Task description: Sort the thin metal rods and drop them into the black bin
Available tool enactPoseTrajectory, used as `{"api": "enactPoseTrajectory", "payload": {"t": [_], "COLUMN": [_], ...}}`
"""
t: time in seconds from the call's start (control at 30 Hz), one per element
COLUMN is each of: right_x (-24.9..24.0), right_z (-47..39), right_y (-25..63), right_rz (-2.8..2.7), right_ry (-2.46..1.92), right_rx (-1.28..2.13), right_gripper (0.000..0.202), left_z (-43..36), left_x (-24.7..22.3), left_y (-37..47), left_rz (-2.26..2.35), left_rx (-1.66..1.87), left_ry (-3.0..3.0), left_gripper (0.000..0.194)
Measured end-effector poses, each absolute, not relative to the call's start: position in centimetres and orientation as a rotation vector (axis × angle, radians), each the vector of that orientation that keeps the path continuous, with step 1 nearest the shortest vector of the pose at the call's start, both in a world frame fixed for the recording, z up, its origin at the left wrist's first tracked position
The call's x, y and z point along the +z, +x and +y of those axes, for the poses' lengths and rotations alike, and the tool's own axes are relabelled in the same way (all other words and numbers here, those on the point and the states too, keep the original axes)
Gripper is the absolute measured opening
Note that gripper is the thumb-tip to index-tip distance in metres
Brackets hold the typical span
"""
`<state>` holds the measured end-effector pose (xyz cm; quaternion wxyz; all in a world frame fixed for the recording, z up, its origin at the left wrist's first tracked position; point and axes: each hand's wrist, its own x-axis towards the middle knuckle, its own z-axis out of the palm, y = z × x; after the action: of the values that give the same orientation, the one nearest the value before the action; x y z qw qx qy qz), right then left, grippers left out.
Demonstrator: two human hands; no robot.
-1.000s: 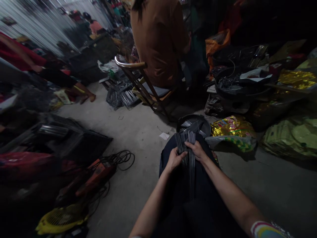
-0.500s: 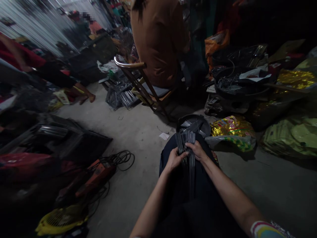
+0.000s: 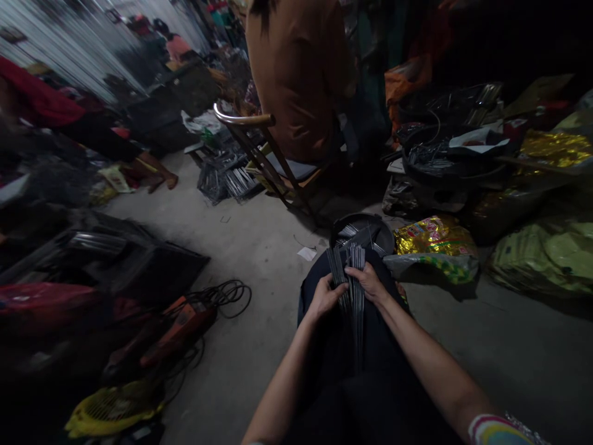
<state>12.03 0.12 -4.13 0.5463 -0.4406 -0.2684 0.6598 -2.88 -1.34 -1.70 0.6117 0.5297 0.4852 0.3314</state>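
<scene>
two hands, left hand (image 3: 325, 296), right hand (image 3: 370, 281), grip one rod bundle (image 3: 352, 272)

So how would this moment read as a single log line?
left hand: grips thin grey sticks | right hand: holds same bundle | on lap | round pan ahead

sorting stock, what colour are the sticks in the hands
Dark grey, metallic-looking sticks, seen in the head view.

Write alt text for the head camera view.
Both hands, left hand and right hand, grip a bundle of thin grey sticks over a dark-clothed lap. Just beyond sits a dark bowl holding more sticks, beside gold foil packets; a person in a brown shirt sits ahead on a chair.
</scene>
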Motion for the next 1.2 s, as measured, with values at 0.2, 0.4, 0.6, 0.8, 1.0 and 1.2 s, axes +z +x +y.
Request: {"api": "enactPoseTrajectory", "payload": {"t": [0.2,0.4,0.6,0.8,1.0,1.2], "right_x": [-4.32,-4.70,-4.78,-4.28,-4.05,-4.24], "right_z": [0.10,0.20,0.24,0.05,0.03,0.13], "right_y": [12.14,12.29,12.13,12.08,12.13,12.06], "right_rz": [-0.695,-0.681,-0.700,-0.660,-0.702,-0.689], "right_ry": [-1.031,-1.036,-1.066,-1.040,-1.000,-1.014], "right_rx": [1.537,1.533,1.506,1.515,1.533,1.519], "right_gripper": [0.033,0.042,0.036,0.030,0.037,0.035], "left_z": [-1.39,-1.42,-1.41,-1.65,-1.57,-1.70], "left_x": [-1.61,-2.21,-2.28,-1.83,-1.50,-1.94], "left_y": [-2.94,-3.01,-2.99,-2.66,-2.52,-2.55], "left_rz": [1.161,1.135,1.132,1.167,1.192,1.228], "left_rx": [0.760,0.741,0.747,0.735,0.720,0.718], "left_ry": [1.276,1.228,1.253,1.316,1.360,1.424], "left_gripper": [0.033,0.036,0.039,0.038,0.037,0.036]}}
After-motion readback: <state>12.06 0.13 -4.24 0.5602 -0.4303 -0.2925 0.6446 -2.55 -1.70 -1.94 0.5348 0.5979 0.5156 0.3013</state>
